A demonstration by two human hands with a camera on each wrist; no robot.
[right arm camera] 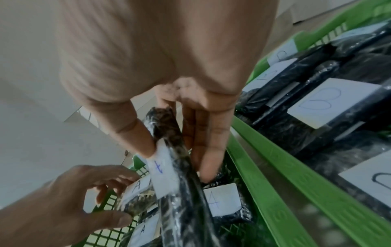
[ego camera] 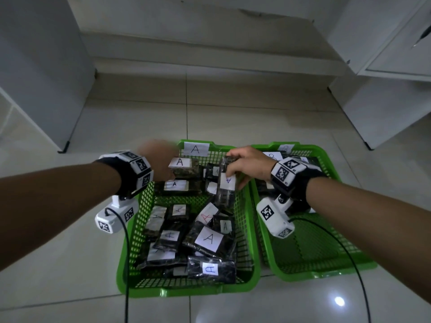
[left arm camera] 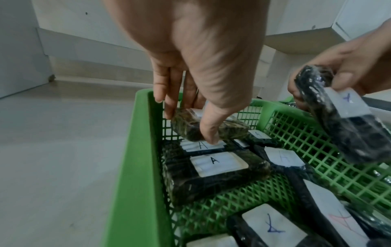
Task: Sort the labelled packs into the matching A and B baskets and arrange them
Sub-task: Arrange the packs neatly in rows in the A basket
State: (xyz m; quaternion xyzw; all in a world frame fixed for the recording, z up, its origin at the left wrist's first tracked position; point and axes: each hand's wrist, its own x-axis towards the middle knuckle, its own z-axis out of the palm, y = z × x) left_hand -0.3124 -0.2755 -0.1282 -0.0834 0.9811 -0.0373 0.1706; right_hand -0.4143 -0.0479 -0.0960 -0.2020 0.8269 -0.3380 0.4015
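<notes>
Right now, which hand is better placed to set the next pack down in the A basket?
Probably the right hand: it holds an A pack over open space in the A basket. The left hand grips a pack at the far corner.

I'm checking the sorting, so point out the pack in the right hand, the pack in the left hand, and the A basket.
Right hand's pack (ego camera: pixel 227 180), head view, white label.
Left hand's pack (left arm camera: pixel 188 124), left wrist view, dark wrapper.
A basket (ego camera: pixel 186 292), head view, near rim.

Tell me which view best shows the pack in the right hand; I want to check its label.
The head view: the pack shows nearly whole in the right hand, its label reading A. The left wrist view shows its side and a blurred label; the right wrist view shows it edge-on, label foreshortened.
</notes>
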